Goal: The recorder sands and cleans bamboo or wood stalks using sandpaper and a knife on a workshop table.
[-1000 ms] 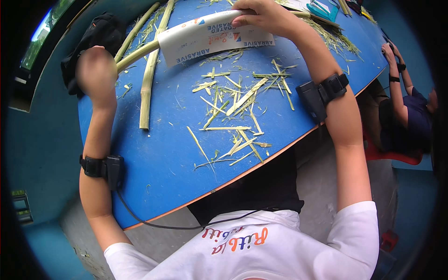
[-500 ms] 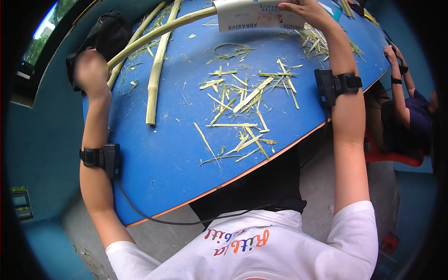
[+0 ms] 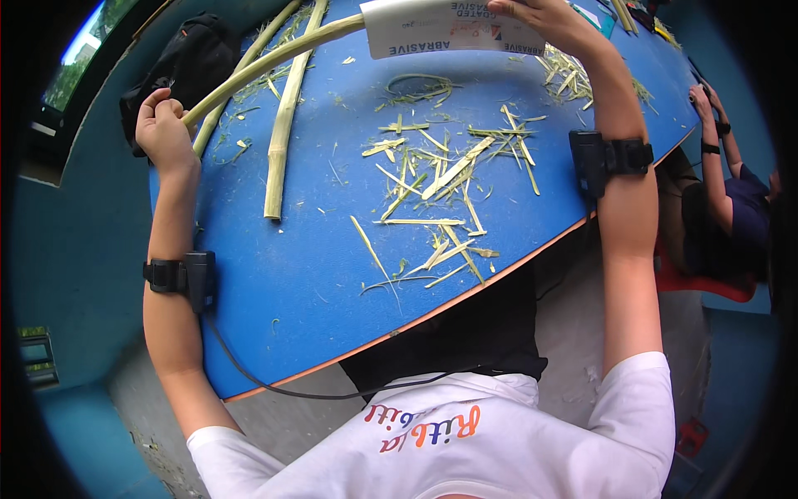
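My left hand [image 3: 165,126] is closed around the near end of a long pale green stalk [image 3: 274,56] at the left edge of the blue table [image 3: 316,274]. The stalk runs up and to the right into a white sheet of sandpaper [image 3: 440,29] that is wrapped around it. My right hand [image 3: 549,18] grips that sheet at the top of the view. Both wrists wear black bands with a small device.
Two more stalks [image 3: 283,141] lie on the table's left part. Pale shavings [image 3: 440,191] are strewn across the middle. A black bag [image 3: 187,62] sits at the far left edge. Another person [image 3: 731,191] sits at the right on a red chair.
The stalk with the sandpaper has swung away from me toward the table's far side, and both hands have moved with it. The shavings have not moved.
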